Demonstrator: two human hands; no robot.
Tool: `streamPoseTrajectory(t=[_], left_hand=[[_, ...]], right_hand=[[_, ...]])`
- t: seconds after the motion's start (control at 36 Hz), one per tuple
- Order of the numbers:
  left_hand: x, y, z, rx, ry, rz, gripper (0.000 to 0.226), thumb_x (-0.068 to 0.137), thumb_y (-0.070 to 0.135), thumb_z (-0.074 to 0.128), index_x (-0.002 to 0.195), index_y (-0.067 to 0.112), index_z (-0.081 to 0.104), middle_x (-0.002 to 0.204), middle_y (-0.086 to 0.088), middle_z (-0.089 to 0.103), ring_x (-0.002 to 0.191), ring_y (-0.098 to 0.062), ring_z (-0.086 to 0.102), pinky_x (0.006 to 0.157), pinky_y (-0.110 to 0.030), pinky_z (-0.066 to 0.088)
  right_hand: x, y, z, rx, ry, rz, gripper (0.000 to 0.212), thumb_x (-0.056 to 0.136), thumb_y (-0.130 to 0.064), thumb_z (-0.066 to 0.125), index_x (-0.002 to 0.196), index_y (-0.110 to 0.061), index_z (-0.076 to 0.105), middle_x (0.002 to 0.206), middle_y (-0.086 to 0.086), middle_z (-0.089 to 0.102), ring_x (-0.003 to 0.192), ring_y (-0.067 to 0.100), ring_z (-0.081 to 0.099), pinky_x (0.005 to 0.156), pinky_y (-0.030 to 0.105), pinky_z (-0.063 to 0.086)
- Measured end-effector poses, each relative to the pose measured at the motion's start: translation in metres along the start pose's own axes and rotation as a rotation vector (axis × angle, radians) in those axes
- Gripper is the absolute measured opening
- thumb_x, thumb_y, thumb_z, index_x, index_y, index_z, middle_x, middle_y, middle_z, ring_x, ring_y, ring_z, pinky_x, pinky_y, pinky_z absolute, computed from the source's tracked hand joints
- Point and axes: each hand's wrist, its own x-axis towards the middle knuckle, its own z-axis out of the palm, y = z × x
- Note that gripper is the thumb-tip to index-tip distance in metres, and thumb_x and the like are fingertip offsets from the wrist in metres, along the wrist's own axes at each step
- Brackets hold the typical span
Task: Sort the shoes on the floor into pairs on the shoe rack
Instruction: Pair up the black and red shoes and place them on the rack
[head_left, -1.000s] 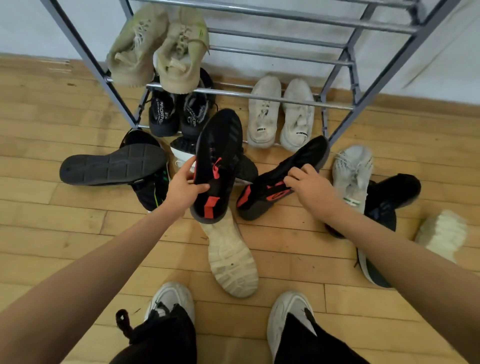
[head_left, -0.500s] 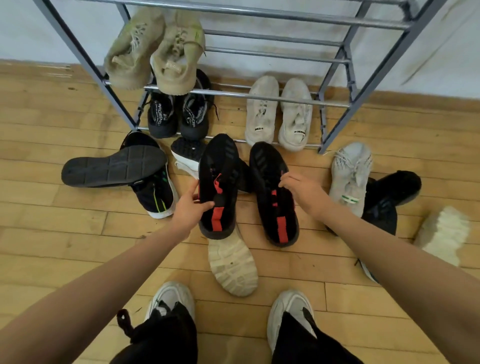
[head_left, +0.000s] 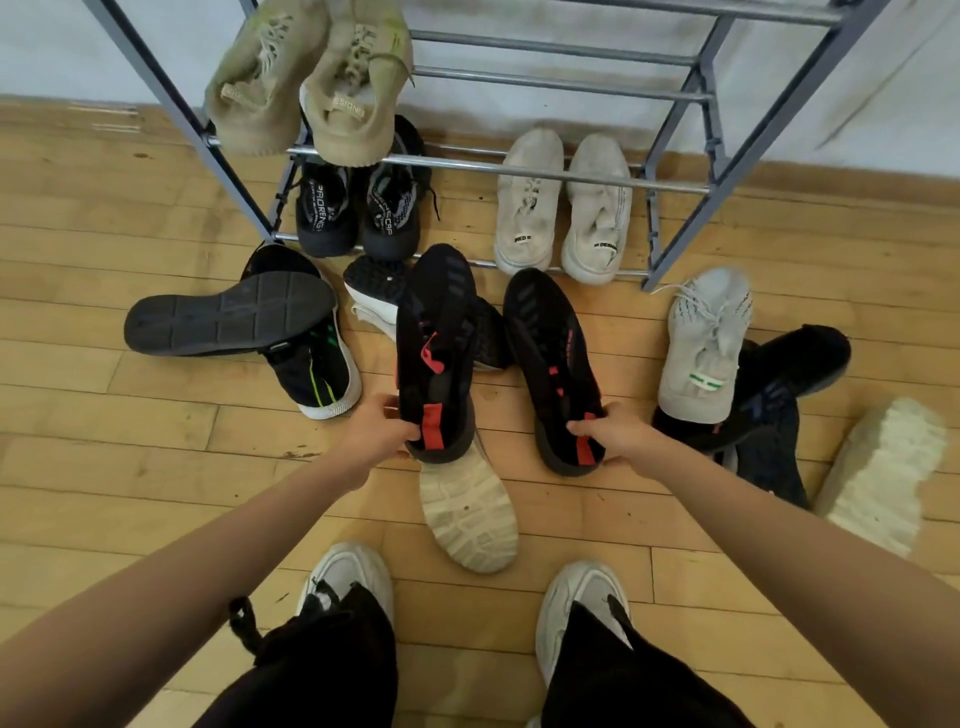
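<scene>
Two matching black shoes with red accents point toward the grey metal shoe rack (head_left: 737, 150). My left hand (head_left: 379, 434) grips the heel of the left black-red shoe (head_left: 436, 332). My right hand (head_left: 610, 431) grips the heel of the right black-red shoe (head_left: 550, 353). The shoes lie side by side, toes near the rack's lowest bar. On the rack sit a beige pair (head_left: 311, 78) on a higher bar, a black pair (head_left: 358, 208) and a white pair (head_left: 563, 208) on the bottom level.
Loose shoes lie around on the wooden floor: an upturned black sole (head_left: 228, 317) over a black shoe with green stripes (head_left: 317, 374), a cream sole (head_left: 470, 512), a light grey sneaker (head_left: 706, 343), dark shoes (head_left: 779, 405) and a white sole (head_left: 883, 473) at right. My feet (head_left: 348, 577) stand near.
The right shoe has turned from lying sideways to lying parallel with the left one. Both hands have slid back to the heels of the shoes.
</scene>
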Motion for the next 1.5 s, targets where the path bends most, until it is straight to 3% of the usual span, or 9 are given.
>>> streamPoseTrajectory(t=[0.28, 0.56, 0.67, 0.78, 0.94, 1.11, 1.25, 1.36, 1.5], left_hand=[[-0.005, 0.015, -0.001, -0.072, -0.092, -0.08, 0.053, 0.079, -0.011, 0.056, 0.128, 0.007, 0.043, 0.121, -0.013, 0.057, 0.103, -0.026, 0.056, 0.063, -0.03, 0.052], [-0.014, 0.019, -0.008, -0.181, -0.182, -0.109, 0.058, 0.085, -0.011, 0.054, 0.137, 0.01, 0.04, 0.12, -0.016, 0.064, 0.109, -0.032, 0.061, 0.083, -0.042, 0.052], [-0.02, 0.018, -0.004, -0.208, -0.167, -0.078, 0.059, 0.084, -0.016, 0.051, 0.137, 0.008, 0.041, 0.112, -0.017, 0.066, 0.107, -0.035, 0.062, 0.086, -0.046, 0.053], [-0.026, 0.01, 0.001, -0.206, -0.118, -0.01, 0.065, 0.081, -0.021, 0.049, 0.138, 0.01, 0.039, 0.115, -0.021, 0.063, 0.112, -0.038, 0.059, 0.096, -0.053, 0.048], [-0.034, 0.003, 0.003, -0.256, -0.068, 0.13, 0.072, 0.079, -0.023, 0.045, 0.141, 0.013, 0.038, 0.123, -0.014, 0.058, 0.103, -0.03, 0.062, 0.077, -0.036, 0.055], [-0.036, 0.035, 0.003, -0.28, -0.009, 0.313, 0.07, 0.08, -0.02, 0.049, 0.139, 0.018, 0.042, 0.12, -0.008, 0.062, 0.103, -0.022, 0.064, 0.076, -0.029, 0.054], [-0.028, 0.08, -0.004, -0.285, -0.021, 0.386, 0.064, 0.081, -0.017, 0.051, 0.135, 0.016, 0.048, 0.119, -0.011, 0.065, 0.107, -0.03, 0.064, 0.089, -0.042, 0.054], [-0.023, 0.12, -0.006, -0.264, -0.023, 0.417, 0.058, 0.081, -0.019, 0.047, 0.128, 0.014, 0.054, 0.102, -0.005, 0.068, 0.092, -0.021, 0.066, 0.068, -0.025, 0.059], [-0.014, 0.169, 0.001, -0.256, -0.032, 0.41, 0.056, 0.083, -0.016, 0.047, 0.132, 0.01, 0.05, 0.102, -0.009, 0.066, 0.086, -0.023, 0.066, 0.069, -0.033, 0.059]], right_hand=[[0.011, 0.011, -0.013, 0.077, -0.125, 0.066, 0.044, 0.085, 0.007, 0.06, 0.126, 0.001, 0.048, 0.132, 0.017, 0.053, 0.118, 0.03, 0.05, 0.097, 0.049, 0.048], [0.0, 0.012, -0.014, 0.175, -0.181, 0.064, 0.045, 0.091, 0.001, 0.055, 0.131, -0.01, 0.038, 0.132, 0.018, 0.05, 0.115, 0.035, 0.057, 0.072, 0.038, 0.058], [-0.009, 0.02, -0.014, 0.205, -0.094, -0.034, 0.047, 0.088, 0.007, 0.055, 0.13, -0.008, 0.039, 0.122, 0.019, 0.054, 0.107, 0.034, 0.061, 0.062, 0.034, 0.061], [-0.013, 0.036, -0.02, 0.186, 0.029, -0.178, 0.043, 0.083, 0.01, 0.054, 0.118, -0.014, 0.046, 0.117, 0.019, 0.058, 0.102, 0.033, 0.062, 0.077, 0.045, 0.058], [-0.024, 0.037, -0.026, 0.182, 0.136, -0.372, 0.04, 0.088, 0.001, 0.054, 0.112, -0.03, 0.049, 0.108, -0.004, 0.056, 0.104, 0.027, 0.061, 0.083, 0.05, 0.056], [-0.028, 0.005, -0.03, 0.358, 0.141, -0.455, 0.045, 0.092, 0.003, 0.051, 0.126, -0.024, 0.046, 0.117, 0.001, 0.054, 0.103, 0.02, 0.061, 0.071, 0.031, 0.058], [-0.032, -0.032, -0.041, 0.513, 0.109, -0.46, 0.045, 0.092, 0.004, 0.05, 0.129, -0.02, 0.044, 0.104, -0.003, 0.06, 0.092, 0.015, 0.065, 0.079, 0.039, 0.057], [-0.034, -0.058, -0.057, 0.501, 0.142, -0.474, 0.047, 0.092, 0.002, 0.051, 0.134, -0.016, 0.043, 0.115, 0.01, 0.06, 0.089, 0.019, 0.067, 0.07, 0.031, 0.058], [-0.033, -0.092, -0.08, 0.575, 0.123, -0.47, 0.052, 0.092, 0.003, 0.052, 0.139, -0.015, 0.04, 0.121, 0.012, 0.059, 0.086, 0.023, 0.069, 0.064, 0.029, 0.059]])
